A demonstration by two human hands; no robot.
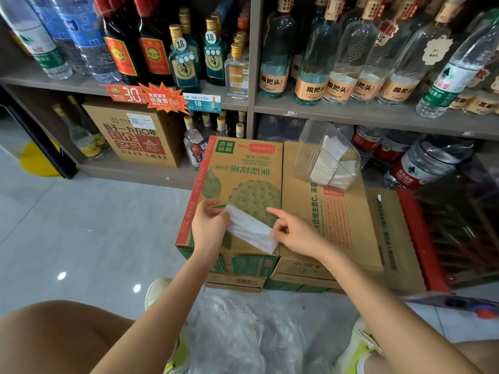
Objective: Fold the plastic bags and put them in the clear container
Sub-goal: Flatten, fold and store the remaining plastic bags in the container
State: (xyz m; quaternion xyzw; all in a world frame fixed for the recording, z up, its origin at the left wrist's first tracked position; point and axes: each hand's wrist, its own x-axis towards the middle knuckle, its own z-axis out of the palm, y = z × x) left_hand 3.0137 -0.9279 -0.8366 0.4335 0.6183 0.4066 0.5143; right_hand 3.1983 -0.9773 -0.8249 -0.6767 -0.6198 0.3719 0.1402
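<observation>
White translucent plastic bag [251, 229], folded into one narrow creased strip; lies slanted on green-printed carton [237, 184], ends pinched by left hand [209, 225] and right hand [295, 233]. Beyond, one clear container [310, 147] on second carton [337, 220].

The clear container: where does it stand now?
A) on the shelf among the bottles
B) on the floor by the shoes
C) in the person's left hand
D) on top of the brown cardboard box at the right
D: the clear container stands on the right cardboard box, with folded bags inside it.
</observation>
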